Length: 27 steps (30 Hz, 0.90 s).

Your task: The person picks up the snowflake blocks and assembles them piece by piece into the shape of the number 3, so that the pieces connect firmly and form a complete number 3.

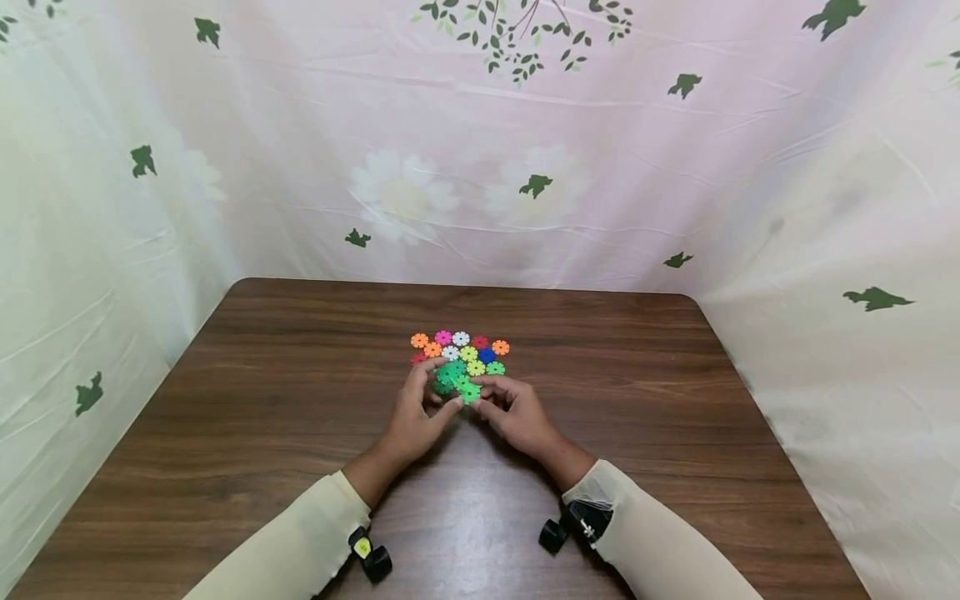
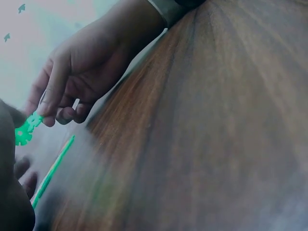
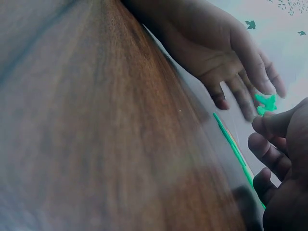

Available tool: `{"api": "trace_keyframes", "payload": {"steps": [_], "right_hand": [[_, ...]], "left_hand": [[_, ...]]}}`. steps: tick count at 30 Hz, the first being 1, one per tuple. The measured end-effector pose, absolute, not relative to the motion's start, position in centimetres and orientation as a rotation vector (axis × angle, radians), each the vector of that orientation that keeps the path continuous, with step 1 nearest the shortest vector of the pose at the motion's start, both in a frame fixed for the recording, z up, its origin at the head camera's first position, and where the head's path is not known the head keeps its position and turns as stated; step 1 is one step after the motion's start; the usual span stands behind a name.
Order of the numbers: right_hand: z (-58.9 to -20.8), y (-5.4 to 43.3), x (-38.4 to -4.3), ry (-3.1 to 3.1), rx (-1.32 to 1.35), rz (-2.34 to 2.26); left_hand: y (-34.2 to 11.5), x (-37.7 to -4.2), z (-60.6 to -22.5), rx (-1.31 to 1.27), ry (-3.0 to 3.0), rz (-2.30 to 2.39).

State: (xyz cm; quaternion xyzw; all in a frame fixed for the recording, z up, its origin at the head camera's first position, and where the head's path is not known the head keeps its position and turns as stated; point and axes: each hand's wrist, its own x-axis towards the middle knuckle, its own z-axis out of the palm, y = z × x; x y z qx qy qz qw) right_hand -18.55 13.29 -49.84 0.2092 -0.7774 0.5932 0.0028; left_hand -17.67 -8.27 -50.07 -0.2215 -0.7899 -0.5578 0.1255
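Two bright green notched plastic discs (image 1: 468, 393) are joined at their slots, held just above the table between the two hands. My left hand (image 1: 408, 417) curves round their left side and pinches them, its thumb at the lower edge. From the right, my right hand (image 1: 523, 417) pinches the disc's edge between thumb and index finger; the left wrist view shows this right hand (image 2: 86, 72) gripping a green disc (image 2: 23, 136). Darker green discs (image 1: 450, 373) lie just behind, partly covered by the fingers. How the slots fit is too small to tell.
Behind the hands, a loose group of notched discs lies flat: orange (image 1: 419, 340), pink (image 1: 443, 337), white (image 1: 461, 338), red (image 1: 479, 342), blue (image 1: 487, 355), yellow (image 1: 476, 367) and green (image 1: 495, 367). The brown wooden table (image 1: 300, 350) is bordered by printed curtains (image 1: 465, 125).
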Motion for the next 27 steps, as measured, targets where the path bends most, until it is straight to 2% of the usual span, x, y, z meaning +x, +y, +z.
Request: {"api": "trace_keyframes", "payload": {"steps": [5,11,19,27], "right_hand": [[-49.73,13.38,-18.58,-2.426,0.664,1.884],[-49.60,13.50,-18.54,-2.417,0.673,1.935],[-49.55,13.40,-18.56,-2.390,0.619,1.957],[-49.33,13.33,-18.41,-2.405,0.567,2.000]], "left_hand": [[-8.27,-17.44,-49.95,-0.728,-2.293,-1.246],[-8.24,-17.43,-50.17,-0.775,-2.275,-1.017],[-8.20,-17.79,-50.55,-0.698,-2.176,-0.900],[-8.40,-17.50,-50.27,-0.867,-2.210,-1.077]]}}
